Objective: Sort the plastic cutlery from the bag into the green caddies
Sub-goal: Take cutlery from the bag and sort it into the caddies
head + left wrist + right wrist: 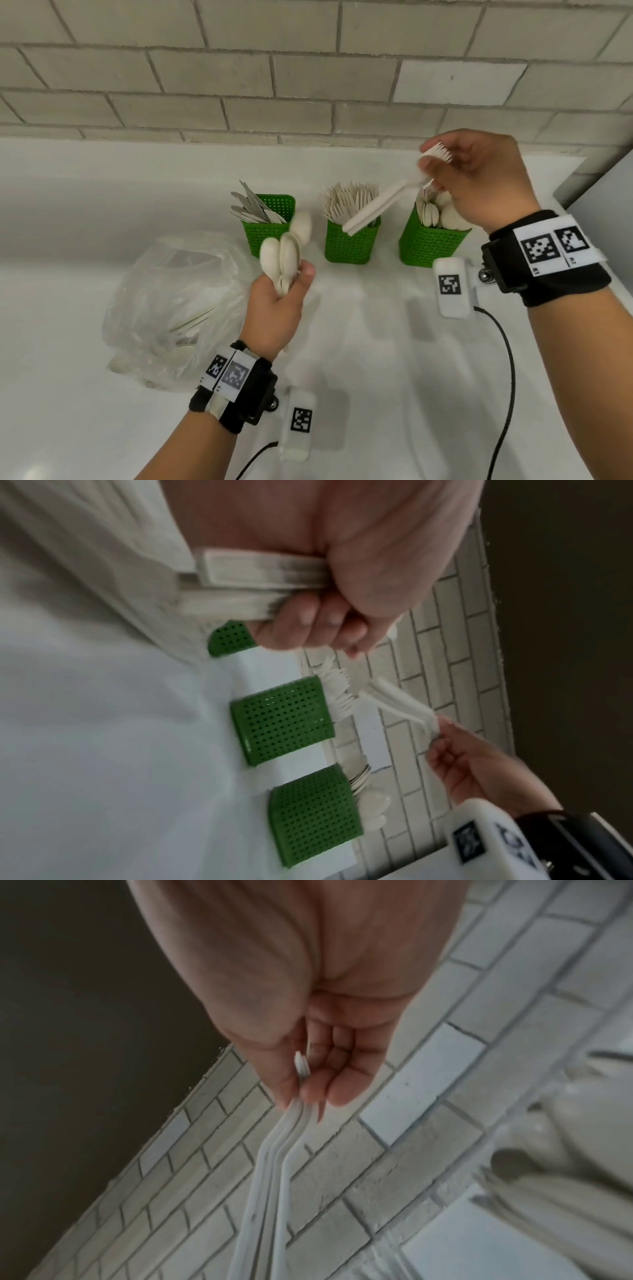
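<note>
your right hand (479, 181) pinches a small stack of forks (383, 205) by the tine end, handles slanting down over the middle caddy (352, 245), while your left hand (277, 301) is curled round a bunch of spoons (287, 250) held above the surface (376, 325) beside the bag (171, 301). you look mid-sort: next, probably drop the forks handle-first into the middle caddy, then carry the spoons across to the right caddy (431, 246).
</note>
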`<state>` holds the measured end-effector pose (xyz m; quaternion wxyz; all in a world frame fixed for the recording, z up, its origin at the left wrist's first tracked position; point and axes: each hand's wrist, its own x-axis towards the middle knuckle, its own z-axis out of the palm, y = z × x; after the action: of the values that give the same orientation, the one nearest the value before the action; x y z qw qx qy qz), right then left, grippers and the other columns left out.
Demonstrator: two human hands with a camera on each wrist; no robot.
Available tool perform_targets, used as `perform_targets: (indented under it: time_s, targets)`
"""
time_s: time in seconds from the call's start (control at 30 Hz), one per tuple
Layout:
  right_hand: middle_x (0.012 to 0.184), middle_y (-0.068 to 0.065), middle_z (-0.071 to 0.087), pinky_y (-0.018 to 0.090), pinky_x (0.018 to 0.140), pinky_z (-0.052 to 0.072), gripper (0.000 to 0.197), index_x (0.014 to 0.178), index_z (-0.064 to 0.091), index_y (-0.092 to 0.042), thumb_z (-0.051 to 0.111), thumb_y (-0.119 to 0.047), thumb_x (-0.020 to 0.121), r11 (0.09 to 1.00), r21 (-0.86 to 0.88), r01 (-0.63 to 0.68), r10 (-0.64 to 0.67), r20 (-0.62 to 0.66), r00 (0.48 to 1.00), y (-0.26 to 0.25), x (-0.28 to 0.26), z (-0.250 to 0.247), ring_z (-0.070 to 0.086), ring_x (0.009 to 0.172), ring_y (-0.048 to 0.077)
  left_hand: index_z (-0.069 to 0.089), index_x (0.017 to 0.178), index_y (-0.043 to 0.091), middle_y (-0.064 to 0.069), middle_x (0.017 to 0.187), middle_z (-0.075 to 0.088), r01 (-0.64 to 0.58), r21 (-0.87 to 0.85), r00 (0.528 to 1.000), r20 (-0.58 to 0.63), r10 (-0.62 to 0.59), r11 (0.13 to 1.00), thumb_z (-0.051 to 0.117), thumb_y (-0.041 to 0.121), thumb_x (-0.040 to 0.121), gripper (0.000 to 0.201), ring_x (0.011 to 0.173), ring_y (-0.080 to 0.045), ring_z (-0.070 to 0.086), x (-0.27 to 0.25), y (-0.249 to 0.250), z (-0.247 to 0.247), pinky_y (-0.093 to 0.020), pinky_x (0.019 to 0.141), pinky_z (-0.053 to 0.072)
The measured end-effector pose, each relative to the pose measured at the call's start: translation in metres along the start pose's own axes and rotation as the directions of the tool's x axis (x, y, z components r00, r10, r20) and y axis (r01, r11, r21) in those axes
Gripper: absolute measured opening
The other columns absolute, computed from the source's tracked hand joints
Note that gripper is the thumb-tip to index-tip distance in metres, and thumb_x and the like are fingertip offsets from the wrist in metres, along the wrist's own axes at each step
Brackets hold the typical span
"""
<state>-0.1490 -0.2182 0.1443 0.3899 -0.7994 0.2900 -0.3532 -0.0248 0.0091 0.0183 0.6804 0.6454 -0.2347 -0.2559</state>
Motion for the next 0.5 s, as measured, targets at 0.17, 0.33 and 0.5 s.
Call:
perform_targets:
  time_s: [0.17,0.33,0.5]
  targets:
    - [0.060,-0.004,0.065,0.022,0.051,0.049,0.008,0.089,0.072,-0.014,0.067,-0.009,0.085,0.984,-0.176,-0.040,0.074,0.189,0.979,-0.011,-0.014,0.019,0.060,0.045,0.007,0.070,0.106,0.013,0.001,0.095,0.073,-0.078,0.063,0.992,0.103,0.071,0.995,0.084,0.021,0.071,0.039,0.072,-0.004,0.064,0.017,0.027,0.015,-0.018,0.066,0.050]
    - [0.057,0.009,0.063,0.027,0.052,0.054,0.009,0.091,0.073,-0.006,0.073,-0.008,0.082,0.980,0.057,-0.188,0.171,0.224,0.959,-0.019,-0.020,0.029,0.057,0.044,0.013,0.075,0.085,0.002,0.004,0.075,0.074,-0.062,0.086,0.966,0.255,0.038,0.994,0.074,0.015,0.083,0.013,0.061,0.000,0.063,0.014,0.027,0.030,-0.011,0.059,0.046]
    - [0.084,0.012,0.069,0.021,0.058,0.056,0.036,0.102,0.071,-0.004,0.076,-0.019,0.070,0.851,0.343,-0.398,0.236,0.428,0.872,-0.012,-0.026,0.033,0.062,0.062,0.013,0.069,0.092,0.001,-0.014,0.081,0.073,0.170,-0.110,0.947,0.291,-0.132,0.979,0.067,0.024,0.083,0.025,0.031,-0.005,0.030,0.006,0.027,0.033,-0.014,0.034,0.024]
